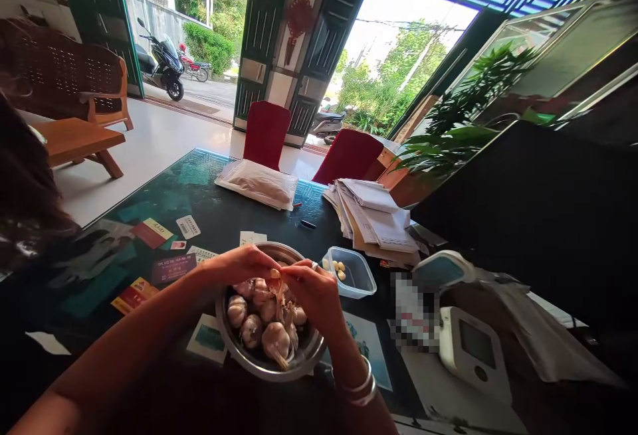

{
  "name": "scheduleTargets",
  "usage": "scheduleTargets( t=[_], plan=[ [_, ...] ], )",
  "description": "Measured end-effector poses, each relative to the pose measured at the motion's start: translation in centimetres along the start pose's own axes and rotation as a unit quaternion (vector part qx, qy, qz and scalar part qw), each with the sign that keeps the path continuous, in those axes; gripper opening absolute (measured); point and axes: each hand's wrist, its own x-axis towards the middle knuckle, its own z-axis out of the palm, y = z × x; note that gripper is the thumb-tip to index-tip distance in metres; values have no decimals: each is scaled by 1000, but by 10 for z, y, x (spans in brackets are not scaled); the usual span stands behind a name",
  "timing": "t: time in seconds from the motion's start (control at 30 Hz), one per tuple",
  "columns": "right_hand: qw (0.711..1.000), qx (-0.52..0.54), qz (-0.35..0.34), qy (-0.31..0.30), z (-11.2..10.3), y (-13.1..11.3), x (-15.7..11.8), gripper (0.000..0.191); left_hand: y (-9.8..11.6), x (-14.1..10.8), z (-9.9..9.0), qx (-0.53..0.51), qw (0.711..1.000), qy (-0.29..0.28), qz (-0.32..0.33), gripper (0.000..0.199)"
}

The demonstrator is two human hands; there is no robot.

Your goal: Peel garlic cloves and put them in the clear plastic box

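Note:
Both of my hands meet above a steel bowl (226,345) filled with several whole garlic bulbs (276,342). Between the fingertips of my left hand (249,261) and my right hand (314,283) is a small pale garlic clove (274,274), pinched from both sides. Papery skin hangs just beneath it. A ring and bangles are on my right hand and wrist. Right beside the bowl stands a clear plastic container (363,282) with a few peeled cloves (339,267) at its left end.
Under the bowl is a dark glass-topped table (169,182) with cards and photos. Farther back lie a plastic-wrapped packet (259,184) and a stack of papers (373,212). A white device with a screen (473,348) and a black monitor (538,222) occupy the right. Red chairs (266,133) stand behind.

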Motion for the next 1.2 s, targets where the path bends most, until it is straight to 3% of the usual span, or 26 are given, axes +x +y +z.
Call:
scheduleTargets(
  t=[0.27, 0.6, 0.77, 0.9, 1.0, 1.2],
  plan=[
    [999, -48, -8, 1, 4, 2, -3, 8, 5, 1, 4, 42, 999, 19, 28, 34],
    [996, -81, 0, 32, 4, 1, -4, 7, 6, 3, 13, 13, 996, 89, -1, 31],
    [997, -70, 3, 31, 4, 2, -4, 7, 8, 4, 15, 132, 980, 149, -10, 24],
    [997, -72, 1, 22, 4, 3, -3, 8, 6, 5, 17, 250, 950, 187, 28, 15],
    [996, -85, -8, 18, 4, 2, -3, 8, 4, 6, 19, 298, 935, 188, 53, 14],
    [991, -130, -33, 22, 7, 6, -5, 10, 5, 4, 22, 335, 927, 161, 43, 19]
  ],
)
